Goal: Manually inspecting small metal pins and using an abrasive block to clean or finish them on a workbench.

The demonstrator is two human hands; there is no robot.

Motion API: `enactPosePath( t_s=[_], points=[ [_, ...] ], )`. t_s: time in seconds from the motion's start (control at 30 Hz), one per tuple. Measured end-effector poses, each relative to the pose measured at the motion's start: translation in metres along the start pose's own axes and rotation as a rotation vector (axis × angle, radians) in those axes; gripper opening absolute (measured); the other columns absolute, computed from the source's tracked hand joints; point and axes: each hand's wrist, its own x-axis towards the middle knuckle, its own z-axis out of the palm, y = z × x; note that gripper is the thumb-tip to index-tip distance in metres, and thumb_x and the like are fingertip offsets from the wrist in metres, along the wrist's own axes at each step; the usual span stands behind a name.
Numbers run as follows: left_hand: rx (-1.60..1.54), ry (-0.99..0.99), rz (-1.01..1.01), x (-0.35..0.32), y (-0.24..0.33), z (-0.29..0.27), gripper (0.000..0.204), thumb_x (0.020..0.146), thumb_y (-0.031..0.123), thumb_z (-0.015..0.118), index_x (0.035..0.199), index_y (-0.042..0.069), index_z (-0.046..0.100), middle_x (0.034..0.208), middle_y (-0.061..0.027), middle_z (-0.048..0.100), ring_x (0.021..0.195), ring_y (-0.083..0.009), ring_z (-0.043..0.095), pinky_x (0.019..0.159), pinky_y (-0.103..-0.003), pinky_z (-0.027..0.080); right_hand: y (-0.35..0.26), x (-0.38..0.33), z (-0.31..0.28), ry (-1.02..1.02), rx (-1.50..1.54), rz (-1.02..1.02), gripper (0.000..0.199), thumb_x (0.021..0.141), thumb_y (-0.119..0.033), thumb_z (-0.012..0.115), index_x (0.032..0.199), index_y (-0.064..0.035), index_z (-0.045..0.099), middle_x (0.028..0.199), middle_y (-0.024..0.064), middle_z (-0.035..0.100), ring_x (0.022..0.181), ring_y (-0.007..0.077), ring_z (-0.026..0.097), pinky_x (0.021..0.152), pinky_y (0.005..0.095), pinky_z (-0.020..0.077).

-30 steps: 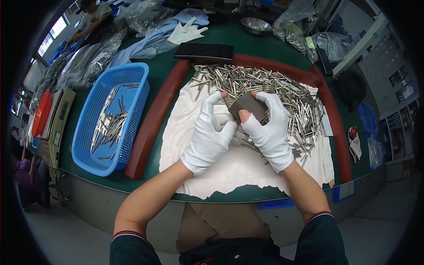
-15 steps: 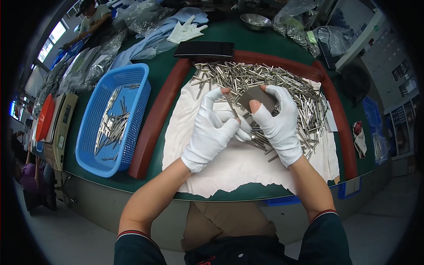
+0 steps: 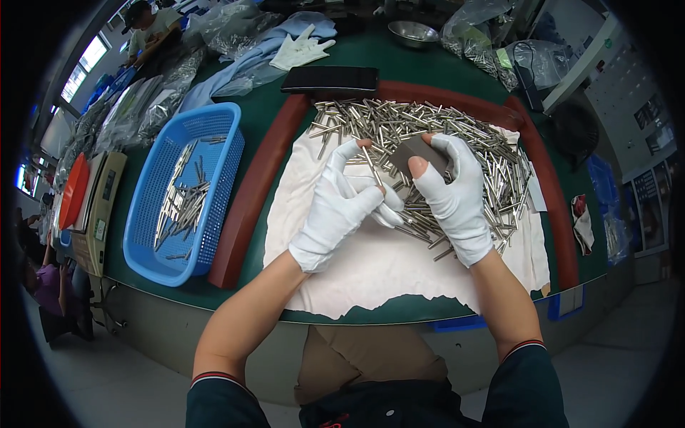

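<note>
Green bench top (image 3: pixel 271 118), curved front edge nearest the camera, white cloth (image 3: pixel 371 264) spread over it with a ragged near hem. Both forearms come up from the bottom edge, dark sleeves with red cuff trim.

Left hand (image 3: pixel 339 210), white glove with cut fingertips, is curled closed around a thin metal pin (image 3: pixel 372 166); pin sticks up between thumb and forefinger, tilted slightly. Right hand (image 3: pixel 451 191), same glove type, pinches a flat dark grey pad (image 3: pixel 417 153) between thumb and fingers; grip closed on it. Pad sits just beside the pin's upper end; can't tell whether they touch. Both hands are pressed together above the cloth, at the near edge of the pin pile.

Heap of metal pins (image 3: pixel 428 132) covers the far half of the cloth, spreading right past the right wrist. Brown rounded rail (image 3: pixel 250 200) wraps the cloth on left, far and right sides.

Left of the rail: blue mesh basket (image 3: pixel 217 128) with a smaller batch of pins lying inside. Beyond the pile: black flat case (image 3: pixel 330 78), spare white glove (image 3: pixel 301 48), steel bowl (image 3: pixel 412 32), clear plastic bags along the far edge. Another person sits at far left, top corner.
</note>
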Motion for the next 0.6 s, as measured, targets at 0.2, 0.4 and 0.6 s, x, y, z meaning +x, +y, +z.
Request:
enactPosePath(
  t_s=[0.2, 0.4, 0.6],
  points=[
    [-0.014, -0.019, 0.003, 0.000, -0.005, -0.001, 0.063, 0.085, -0.004, 0.050, 0.139, 0.002, 0.018, 0.082, -0.0182, 0.066, 0.068, -0.0224, 0.067, 0.063, -0.032, 0.056, -0.013, -0.005, 0.001, -0.149, 0.097, 0.069, 0.054, 0.072, -0.041, 0.075, 0.102, 0.0018, 0.061, 0.098, 0.0144, 0.061, 0.087, 0.0248, 0.062, 0.076, 0.0334, 0.0498],
    [-0.043, -0.066, -0.031, -0.004, 0.002, -0.001, 0.063, 0.084, -0.003, 0.051, 0.139, 0.006, 0.021, 0.083, -0.0166, 0.066, 0.067, -0.0219, 0.067, 0.064, -0.032, 0.055, -0.006, -0.001, -0.001, -0.097, -0.126, 0.002, 0.051, 0.070, -0.042, 0.075, 0.098, -0.0011, 0.063, 0.091, 0.0135, 0.062, 0.081, 0.0277, 0.062, 0.074, 0.0358, 0.0502],
    [-0.133, -0.125, -0.121, -0.002, 0.005, -0.003, 0.067, 0.085, 0.005, 0.058, 0.142, 0.007, 0.023, 0.082, -0.0152, 0.065, 0.067, -0.0212, 0.066, 0.065, -0.031, 0.055, 0.003, 0.005, -0.007, -0.048, -0.033, 0.090, 0.051, 0.075, -0.042, 0.074, 0.101, 0.0003, 0.063, 0.096, 0.0136, 0.063, 0.085, 0.0243, 0.063, 0.075, 0.0324, 0.0502]
  ],
)
